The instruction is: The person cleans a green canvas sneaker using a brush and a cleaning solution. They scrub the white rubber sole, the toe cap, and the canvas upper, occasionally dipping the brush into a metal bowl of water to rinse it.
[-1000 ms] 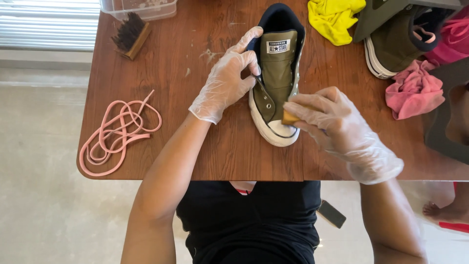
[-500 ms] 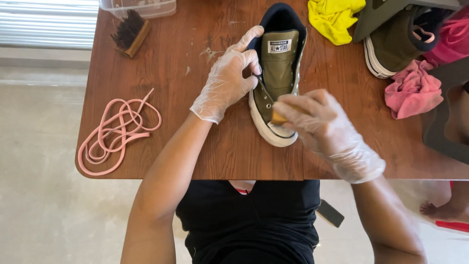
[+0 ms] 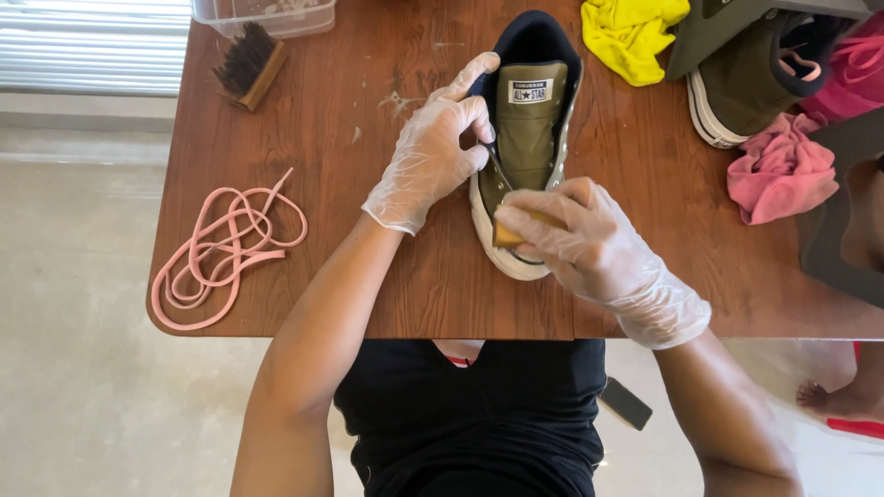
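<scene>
An olive high-top sneaker [image 3: 532,120] with a white rubber toe lies on the brown wooden table [image 3: 405,276], toe toward me, laces removed. My left hand [image 3: 433,152], in a clear plastic glove, grips the shoe's left side near the eyelets. My right hand [image 3: 589,244], also gloved, presses a small tan sponge [image 3: 511,230] against the white toe cap.
Pink shoelaces [image 3: 226,248] lie coiled at the table's left. A wooden brush [image 3: 247,64] and a clear plastic tub [image 3: 267,14] sit at the far left. A yellow cloth [image 3: 631,32], a second olive sneaker [image 3: 746,92] and a pink cloth [image 3: 778,170] lie to the right.
My right hand has slid the sponge leftward across the toe of the shoe. The left hand has kept its hold on the shoe's side.
</scene>
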